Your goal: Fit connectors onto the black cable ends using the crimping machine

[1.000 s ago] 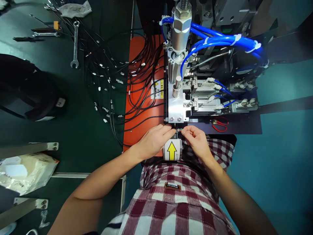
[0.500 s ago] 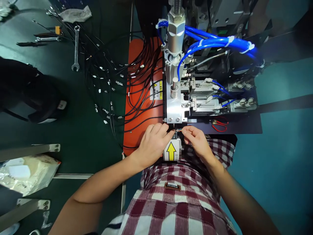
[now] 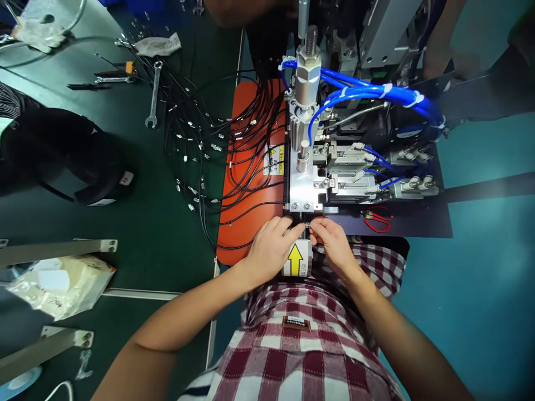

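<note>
My left hand (image 3: 271,244) is closed at the front of the machine, with its thumb and forefinger at the left end of a small cable end (image 3: 308,225). Thin wires with a little colour show on this cable end, though its details are too small to make out. From the other side, the fingertips of my right hand (image 3: 332,240) pinch it. Just below sits a white label with a yellow arrow (image 3: 296,259). Directly above is the silver clamp block (image 3: 302,192) of the machine, apart from my fingers.
Black cables with silver connectors (image 3: 215,147) spread over the orange plate (image 3: 234,239) and the green table. A wrench (image 3: 154,94) and a black cap (image 3: 102,167) lie left. Red-handled cutters (image 3: 378,220) rest at right. Blue air tubes (image 3: 376,92) arch above; another person's arm is behind.
The camera view has shifted, so the table and machine appear further right. My hands stay at the same spot, and the gap between their fingertips is slightly smaller.
</note>
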A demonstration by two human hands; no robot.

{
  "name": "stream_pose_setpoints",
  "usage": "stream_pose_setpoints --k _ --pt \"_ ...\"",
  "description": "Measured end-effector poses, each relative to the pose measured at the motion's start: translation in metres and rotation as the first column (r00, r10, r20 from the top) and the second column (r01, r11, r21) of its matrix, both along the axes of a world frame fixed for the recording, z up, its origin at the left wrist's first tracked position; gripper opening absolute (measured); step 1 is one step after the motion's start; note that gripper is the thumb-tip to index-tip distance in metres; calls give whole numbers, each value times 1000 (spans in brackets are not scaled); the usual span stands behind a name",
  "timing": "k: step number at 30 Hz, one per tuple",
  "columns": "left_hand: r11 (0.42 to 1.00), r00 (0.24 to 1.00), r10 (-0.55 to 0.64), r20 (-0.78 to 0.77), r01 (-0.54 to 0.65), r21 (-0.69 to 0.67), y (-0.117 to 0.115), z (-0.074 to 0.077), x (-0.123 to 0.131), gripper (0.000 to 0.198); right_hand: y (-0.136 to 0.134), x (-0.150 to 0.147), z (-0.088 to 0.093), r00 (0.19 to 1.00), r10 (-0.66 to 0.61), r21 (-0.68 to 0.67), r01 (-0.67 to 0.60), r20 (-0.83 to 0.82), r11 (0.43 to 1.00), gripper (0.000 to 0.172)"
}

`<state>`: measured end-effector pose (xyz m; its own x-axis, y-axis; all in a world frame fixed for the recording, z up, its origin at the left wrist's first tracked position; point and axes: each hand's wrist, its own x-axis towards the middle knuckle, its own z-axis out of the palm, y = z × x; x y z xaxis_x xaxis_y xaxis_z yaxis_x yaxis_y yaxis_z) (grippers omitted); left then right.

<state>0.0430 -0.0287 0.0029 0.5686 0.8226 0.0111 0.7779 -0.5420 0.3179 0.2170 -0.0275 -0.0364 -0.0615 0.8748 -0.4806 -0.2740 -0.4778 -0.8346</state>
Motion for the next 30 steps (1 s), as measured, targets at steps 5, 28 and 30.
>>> stream_pose_setpoints --k 5,28,30 --pt "999 998 44 -33 -44 -13 -2 2 7 37 0 -2 -2 1000 -23 -12 23 -20 1000 30" --pt "979 981 193 -23 -191 75 -30 -9 -49 46 2 1 -4 1000 28 35 -28 3 999 34" --pt "980 983 183 -25 -180 84 -29 -8 -53 46 -2 9 -7 999 0 31 -1 32 1000 36"
